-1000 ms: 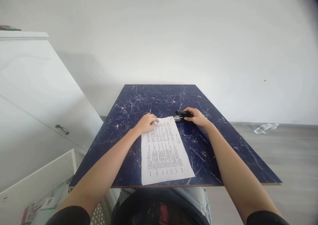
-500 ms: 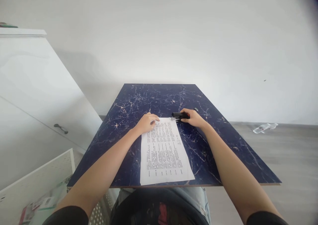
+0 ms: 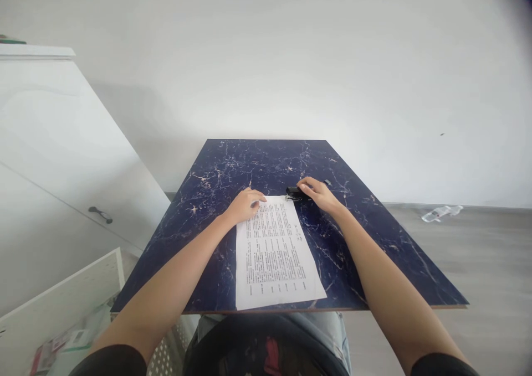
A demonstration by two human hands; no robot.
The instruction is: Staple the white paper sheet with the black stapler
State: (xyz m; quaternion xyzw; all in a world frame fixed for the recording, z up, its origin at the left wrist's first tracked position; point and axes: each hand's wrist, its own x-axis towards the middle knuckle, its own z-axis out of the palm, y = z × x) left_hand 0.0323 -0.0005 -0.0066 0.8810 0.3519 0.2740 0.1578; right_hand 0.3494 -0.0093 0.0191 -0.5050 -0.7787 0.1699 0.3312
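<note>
A printed white sheet [image 3: 276, 254] lies on the dark blue marbled table [image 3: 257, 163], its lower edge close to the table's front edge. On the sheet's upper left corner rests my left hand [image 3: 246, 205], its fingers curved and pressing the paper. The black stapler [image 3: 293, 193] has its front end at the sheet's upper right corner. Over the stapler's rear part lies my right hand [image 3: 318, 192], fingers bent across its top; this hand hides the back of the stapler.
A small dark object [image 3: 327, 183] lies just beyond my right hand. At the left stand a white cabinet [image 3: 62, 143] and an open-topped bin [image 3: 62, 282] with packages. Clear plastic [image 3: 441, 214] lies on the floor at the right.
My right hand has shifted from gripping round the stapler's rear to lying over its top, with the fingers raised a little. My left hand and the sheet have hardly moved.
</note>
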